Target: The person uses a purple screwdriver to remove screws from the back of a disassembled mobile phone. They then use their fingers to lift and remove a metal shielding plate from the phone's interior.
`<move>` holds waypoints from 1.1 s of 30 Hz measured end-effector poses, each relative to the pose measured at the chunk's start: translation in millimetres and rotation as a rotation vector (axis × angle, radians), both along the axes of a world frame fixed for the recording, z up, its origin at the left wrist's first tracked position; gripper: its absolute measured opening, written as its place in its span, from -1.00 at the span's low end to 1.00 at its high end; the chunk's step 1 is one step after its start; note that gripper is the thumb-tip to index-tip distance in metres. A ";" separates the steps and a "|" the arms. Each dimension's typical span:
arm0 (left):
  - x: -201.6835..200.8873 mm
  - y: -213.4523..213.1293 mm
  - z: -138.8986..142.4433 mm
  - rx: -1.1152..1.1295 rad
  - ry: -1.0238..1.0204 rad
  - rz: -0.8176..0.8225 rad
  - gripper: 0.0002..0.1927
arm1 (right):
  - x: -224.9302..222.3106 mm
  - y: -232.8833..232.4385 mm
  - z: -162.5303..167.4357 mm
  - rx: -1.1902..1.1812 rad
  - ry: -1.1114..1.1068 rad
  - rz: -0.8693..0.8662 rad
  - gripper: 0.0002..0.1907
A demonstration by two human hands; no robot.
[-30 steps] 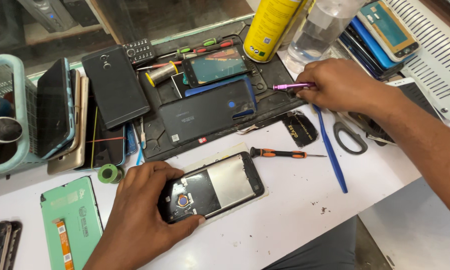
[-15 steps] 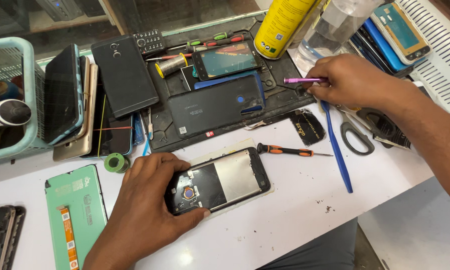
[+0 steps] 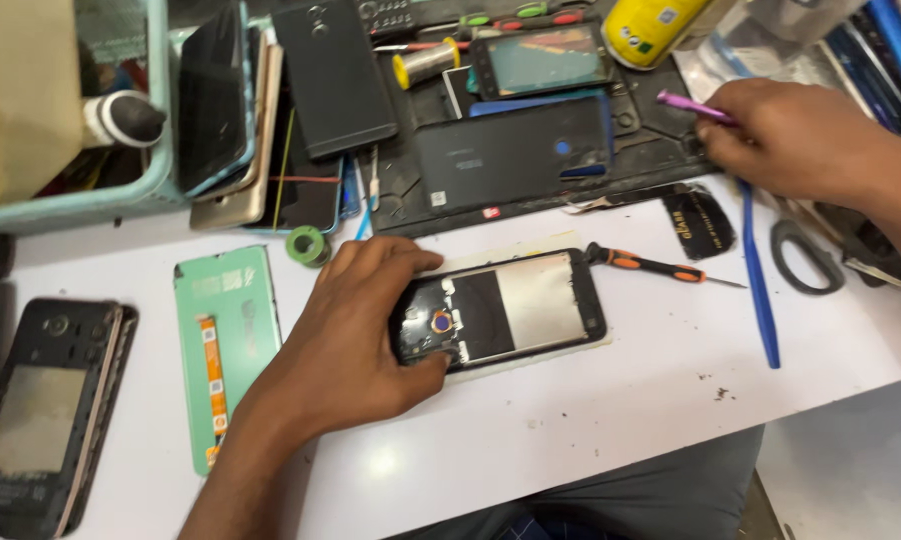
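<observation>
On the white table (image 3: 591,420), left hand (image 3: 356,335) grips an opened phone (image 3: 501,312) — right hand (image 3: 791,135) pinches a purple tool (image 3: 693,104).

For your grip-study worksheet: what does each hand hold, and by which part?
Left hand grips the opened black phone by its camera end, pressed on the white table. Right hand holds a thin purple tool by one end.

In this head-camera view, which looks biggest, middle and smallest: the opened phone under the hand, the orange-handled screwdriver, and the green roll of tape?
Largest to smallest as they look:
1. Opened phone, held at its end by the left hand.
2. Orange-handled screwdriver, long but thin.
3. Green roll of tape.
All lie at a similar distance, so the order seems safe.
</observation>
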State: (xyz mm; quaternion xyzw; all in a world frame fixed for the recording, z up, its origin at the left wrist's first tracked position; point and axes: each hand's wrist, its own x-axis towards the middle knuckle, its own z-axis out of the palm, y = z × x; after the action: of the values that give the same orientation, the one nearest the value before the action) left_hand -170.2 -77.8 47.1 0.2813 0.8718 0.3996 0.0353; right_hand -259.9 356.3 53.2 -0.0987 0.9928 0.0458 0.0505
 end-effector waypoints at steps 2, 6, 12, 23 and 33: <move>0.3 -0.6 -1.1 0.008 0.001 0.000 -0.28 | 4.9 -3.8 1.0 -0.092 -0.012 -0.088 -0.68; 1.3 -1.8 -3.3 0.006 0.003 0.001 -0.33 | 25.2 -16.6 -1.1 -0.311 0.015 -0.192 -0.71; 2.1 -3.3 -3.4 -0.036 -0.044 -0.006 -0.30 | 72.3 -56.4 -7.5 -0.591 -0.047 0.000 -0.82; -0.6 -13.7 -11.0 -0.013 -0.045 -0.091 -0.11 | 116.6 -190.5 -5.1 -0.763 -0.317 0.293 -0.80; -2.0 -12.1 -22.8 -0.006 -0.006 -0.077 -0.23 | 109.1 -205.3 -0.7 -0.639 -0.247 0.388 -0.79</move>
State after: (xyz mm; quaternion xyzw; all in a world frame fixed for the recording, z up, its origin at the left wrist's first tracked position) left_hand -172.3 -89.9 24.3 0.3132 0.8614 0.3962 0.0539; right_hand -150.7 151.0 52.5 -0.3000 0.9065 -0.2690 0.1265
